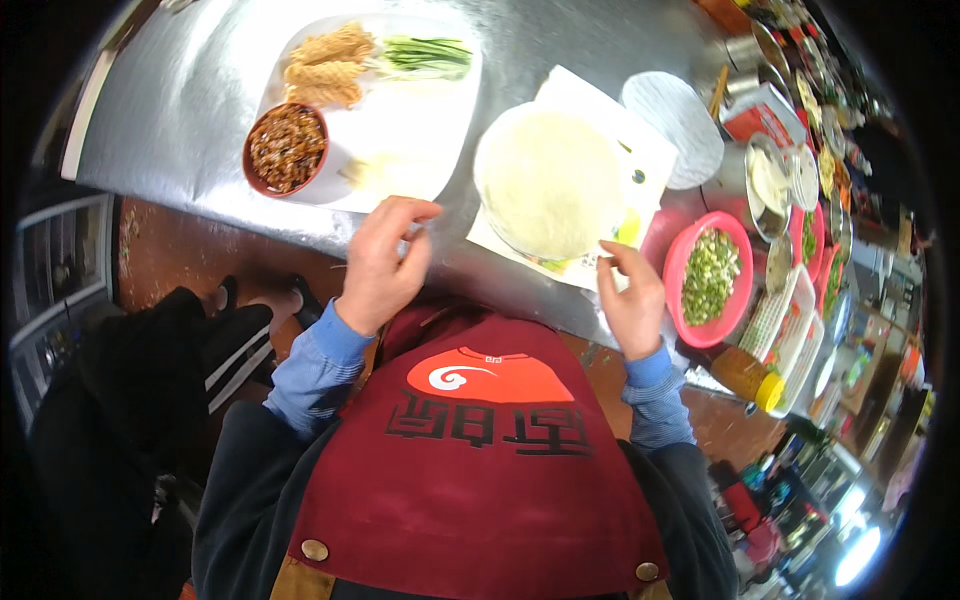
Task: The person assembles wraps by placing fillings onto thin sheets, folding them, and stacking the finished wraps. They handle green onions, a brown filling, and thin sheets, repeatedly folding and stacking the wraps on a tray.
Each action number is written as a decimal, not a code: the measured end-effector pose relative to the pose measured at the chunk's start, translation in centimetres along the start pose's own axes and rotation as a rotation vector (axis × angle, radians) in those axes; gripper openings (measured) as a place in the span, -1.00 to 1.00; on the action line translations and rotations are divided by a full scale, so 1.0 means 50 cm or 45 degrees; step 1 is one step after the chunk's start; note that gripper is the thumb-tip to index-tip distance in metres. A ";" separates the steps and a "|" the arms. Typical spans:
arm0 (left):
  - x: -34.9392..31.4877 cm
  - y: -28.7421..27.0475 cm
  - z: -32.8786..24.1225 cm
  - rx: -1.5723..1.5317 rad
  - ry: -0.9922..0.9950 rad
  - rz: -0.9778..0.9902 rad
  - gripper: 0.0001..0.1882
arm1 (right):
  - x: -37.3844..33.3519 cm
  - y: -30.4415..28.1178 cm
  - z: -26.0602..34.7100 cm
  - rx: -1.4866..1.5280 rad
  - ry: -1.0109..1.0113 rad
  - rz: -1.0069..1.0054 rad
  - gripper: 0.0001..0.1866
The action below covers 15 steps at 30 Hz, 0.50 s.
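Left hand (385,262): hanging by the lower edge of the white tray (430,125), left of frame centre; fingers half-curling, thumb and forefinger parting, nothing showing between them. Right hand (630,295): pointing its fingertips at the lower right rim of the flatbread stack (548,185), which is lying over a white sheet (655,155), upper centre. Whether it is pinching an edge: cannot tell.

Risks, my judgement: rounds may be clinging together, so a one-sided pull could be tearing the top one. Fingers catching the white sheet instead could be dragging everything along. The red bowl (248,165), upper left, is sitting at the tray's edge; a brushing sleeve (325,365) could be tipping it. The pink bowl (718,331) is standing just beside the right hand; a knock could be spilling its chopped greens (712,275).

Hard to read: glare is washing out the tray's middle, fading the pale shreds (368,172). Containers (733,180) at far right are overlapping, bending and blurring toward the dark rim.
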State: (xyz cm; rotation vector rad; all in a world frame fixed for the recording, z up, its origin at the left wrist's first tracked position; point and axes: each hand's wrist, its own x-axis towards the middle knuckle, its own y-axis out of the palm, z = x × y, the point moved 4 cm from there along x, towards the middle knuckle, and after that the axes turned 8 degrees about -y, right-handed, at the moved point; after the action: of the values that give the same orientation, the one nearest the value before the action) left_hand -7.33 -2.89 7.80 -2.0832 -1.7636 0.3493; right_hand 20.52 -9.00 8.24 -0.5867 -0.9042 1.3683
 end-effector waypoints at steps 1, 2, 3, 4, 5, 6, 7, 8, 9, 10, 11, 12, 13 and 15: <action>0.004 0.032 -0.003 -0.013 -0.039 0.083 -0.75 | -0.012 -0.012 -0.027 0.011 0.142 -0.026 -0.81; 0.008 0.061 -0.003 0.054 -0.092 0.177 -0.75 | -0.022 -0.021 -0.053 0.025 0.279 -0.048 -0.81; 0.013 0.088 0.001 0.126 -0.143 0.268 -0.75 | -0.025 -0.028 -0.066 0.044 0.338 -0.064 -0.80; 0.017 0.113 0.006 0.201 -0.199 0.353 -0.74 | -0.025 -0.031 -0.073 0.087 0.366 -0.108 -0.80; 0.023 0.132 0.013 0.214 -0.214 0.302 -0.74 | -0.023 -0.031 -0.076 0.131 0.389 -0.150 -0.79; 0.031 0.150 0.026 0.235 -0.226 0.252 -0.73 | -0.022 -0.025 -0.081 0.181 0.414 -0.195 -0.79; 0.040 0.162 0.036 0.253 -0.237 0.190 -0.72 | -0.016 -0.014 -0.083 0.227 0.405 -0.209 -0.77; 0.049 0.171 0.043 0.272 -0.268 0.157 -0.71 | -0.005 -0.002 -0.076 0.273 0.411 -0.173 -0.76; 0.061 0.180 0.047 0.289 -0.298 0.129 -0.71 | 0.012 0.003 -0.061 0.317 0.422 -0.137 -0.76; 0.068 0.185 0.054 0.300 -0.332 0.091 -0.70 | 0.030 0.012 -0.049 0.357 0.422 -0.095 -0.75; 0.068 0.191 0.073 0.201 -0.471 0.136 -0.66 | 0.048 0.027 -0.045 0.386 0.392 -0.055 -0.76; 0.066 0.190 0.073 0.072 -0.639 0.132 -0.65 | 0.067 0.043 -0.042 0.385 0.352 0.002 -0.77; 0.066 0.192 0.066 -0.065 -0.803 0.132 -0.65 | 0.084 0.059 -0.039 0.376 0.316 0.058 -0.78; 0.062 0.194 0.066 -0.228 -0.945 0.123 -0.65 | 0.122 0.098 -0.032 0.367 0.245 0.131 -0.79</action>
State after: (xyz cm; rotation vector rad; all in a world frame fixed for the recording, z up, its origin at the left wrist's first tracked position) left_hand 0.42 -0.73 0.74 -2.3484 -2.1400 1.1519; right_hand 18.80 -2.09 4.64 -0.5365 -0.5159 1.4748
